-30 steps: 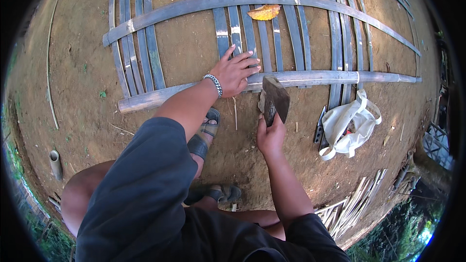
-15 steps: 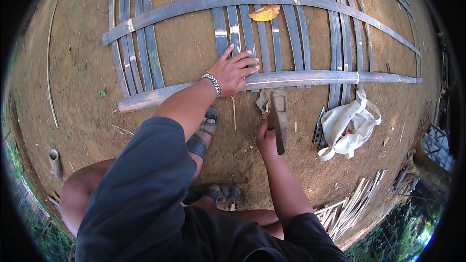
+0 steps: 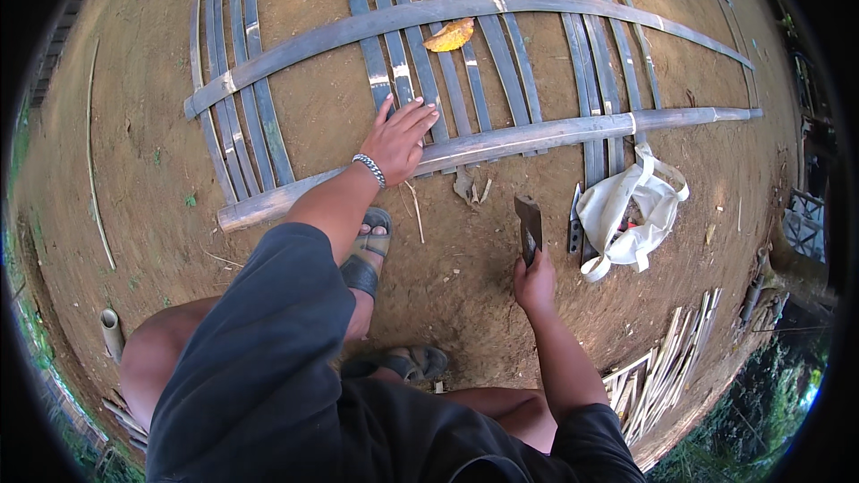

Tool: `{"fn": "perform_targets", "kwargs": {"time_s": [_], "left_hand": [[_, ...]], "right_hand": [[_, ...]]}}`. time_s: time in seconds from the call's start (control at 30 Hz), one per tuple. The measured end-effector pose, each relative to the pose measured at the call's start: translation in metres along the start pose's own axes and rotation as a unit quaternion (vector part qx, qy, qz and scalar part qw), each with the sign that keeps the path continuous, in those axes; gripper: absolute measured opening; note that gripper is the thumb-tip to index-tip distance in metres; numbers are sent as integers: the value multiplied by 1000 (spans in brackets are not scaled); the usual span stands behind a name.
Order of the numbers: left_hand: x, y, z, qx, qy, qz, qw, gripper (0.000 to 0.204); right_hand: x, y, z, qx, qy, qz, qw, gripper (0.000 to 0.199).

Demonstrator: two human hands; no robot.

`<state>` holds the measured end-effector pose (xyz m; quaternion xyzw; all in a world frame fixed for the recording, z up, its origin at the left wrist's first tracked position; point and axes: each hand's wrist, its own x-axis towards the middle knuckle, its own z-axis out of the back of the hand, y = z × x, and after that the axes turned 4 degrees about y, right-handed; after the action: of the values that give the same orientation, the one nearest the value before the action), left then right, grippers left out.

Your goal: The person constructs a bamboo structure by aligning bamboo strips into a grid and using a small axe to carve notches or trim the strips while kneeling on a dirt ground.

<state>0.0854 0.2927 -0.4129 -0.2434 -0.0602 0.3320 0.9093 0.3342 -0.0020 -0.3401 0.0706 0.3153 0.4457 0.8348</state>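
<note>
My left hand (image 3: pixel 398 143), a chain bracelet at its wrist, lies with fingers stretched over dark bamboo slats (image 3: pixel 400 80), its palm against the near split-bamboo pole (image 3: pixel 528 139). The slats run away from me, and the pole lies crosswise over them. A second bamboo crosspiece (image 3: pixel 403 15) lies farther off. My right hand (image 3: pixel 534 284) is closed round a dark, broad-headed tool (image 3: pixel 530 224), which looks like a hatchet or chopper. The tool stands nearly upright in my grip, apart from the pole. My fingers partly hide its lower part.
A white cloth bag (image 3: pixel 631 215) lies on the right, a knife (image 3: pixel 574 222) beside it. Thin split sticks (image 3: pixel 667 376) are heaped at lower right. A yellow leaf (image 3: pixel 449 35) lies on the slats. A short bamboo tube (image 3: pixel 111 333) stands at left, near a long thin stick (image 3: pixel 93 161).
My right hand has drawn back toward me and right with the tool, away from the pole. My left hand stays on the bamboo. The view has shifted slightly.
</note>
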Motion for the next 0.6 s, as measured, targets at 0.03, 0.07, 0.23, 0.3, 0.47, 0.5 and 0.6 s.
{"fn": "perform_targets", "kwargs": {"time_s": [0.03,0.07,0.23,0.3,0.47,0.5,0.6], "left_hand": [[-1,0,0,4,-4,1,1000,57],[-2,0,0,8,-8,2,1000,56],[-2,-3,0,28,4,-13,1000,54],[-1,-6,4,41,21,-36,998,54],[-3,-15,11,85,111,-169,976,55],[-2,-15,12,91,125,-205,966,56],[6,-12,22,114,145,-248,951,52]], "right_hand": [[-7,-6,5,-12,14,-7,1000,64],[-13,-11,13,-6,36,-31,999,64],[-57,-52,18,-8,28,-19,999,62],[-69,-57,15,-17,32,-26,999,61],[-97,-57,6,13,51,-82,995,62],[-100,-59,4,13,42,-84,995,62],[-105,-69,0,26,52,-162,985,64]]}}
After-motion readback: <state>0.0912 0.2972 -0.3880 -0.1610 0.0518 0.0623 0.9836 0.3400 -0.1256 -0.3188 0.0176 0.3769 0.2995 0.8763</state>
